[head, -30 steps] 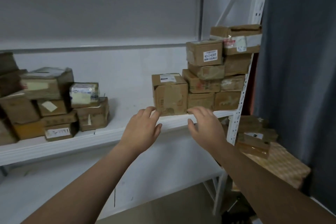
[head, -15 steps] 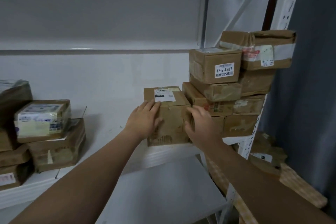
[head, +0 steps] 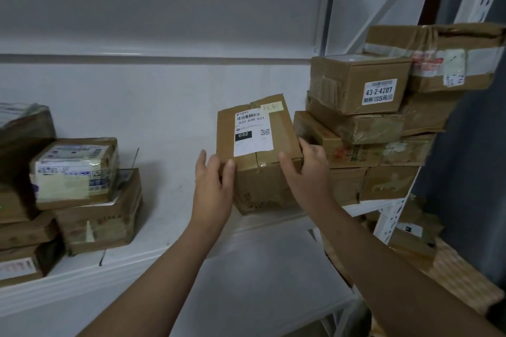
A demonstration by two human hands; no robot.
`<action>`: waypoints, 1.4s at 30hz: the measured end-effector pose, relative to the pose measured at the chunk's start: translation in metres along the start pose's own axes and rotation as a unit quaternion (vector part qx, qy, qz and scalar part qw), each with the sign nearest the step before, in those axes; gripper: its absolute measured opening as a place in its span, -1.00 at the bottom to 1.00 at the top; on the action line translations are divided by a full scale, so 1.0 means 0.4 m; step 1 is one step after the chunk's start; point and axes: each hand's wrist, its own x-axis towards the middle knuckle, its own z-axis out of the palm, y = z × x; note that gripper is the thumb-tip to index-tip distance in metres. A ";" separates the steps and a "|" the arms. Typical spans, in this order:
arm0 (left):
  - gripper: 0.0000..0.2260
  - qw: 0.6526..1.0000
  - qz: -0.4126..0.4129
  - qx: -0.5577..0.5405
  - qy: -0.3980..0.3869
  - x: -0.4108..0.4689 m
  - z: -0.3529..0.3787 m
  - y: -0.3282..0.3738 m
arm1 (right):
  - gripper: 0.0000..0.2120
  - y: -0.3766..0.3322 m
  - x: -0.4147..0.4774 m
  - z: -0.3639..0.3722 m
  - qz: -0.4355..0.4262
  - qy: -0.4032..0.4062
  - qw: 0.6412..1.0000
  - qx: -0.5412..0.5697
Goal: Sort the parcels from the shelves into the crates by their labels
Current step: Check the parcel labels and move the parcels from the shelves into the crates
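Both hands, left hand point(head: 212, 186) and right hand point(head: 306, 169), now hold the labelled parcel point(head: 257, 150) in a two-sided grip, tilted up off the shelf point(head: 164, 243), its label newly visible.

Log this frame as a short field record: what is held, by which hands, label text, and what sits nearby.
held item: brown cardboard parcel, tilted toward the camera
left hand: on the parcel's left side
right hand: on its right side
white shipping label: reads 032-038-E01 and 032
right neighbour: stack of brown boxes, one marked 43-2-4207
left neighbour: taped parcels on the white shelf
crates: not in view
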 end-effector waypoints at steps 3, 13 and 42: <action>-0.80 0.993 -0.079 -0.092 0.010 0.026 -0.008 0.009 | -0.52 -0.014 -0.006 0.000 0.025 0.005 0.997 0.068; -0.48 0.947 -0.097 -0.304 -0.027 0.034 -0.084 0.003 | -0.39 -0.057 -0.048 -0.004 0.003 -0.060 0.963 0.263; -0.47 0.981 0.051 -0.185 -0.018 -0.011 -0.194 -0.013 | -0.39 -0.173 -0.145 0.050 -0.024 -0.042 0.966 0.253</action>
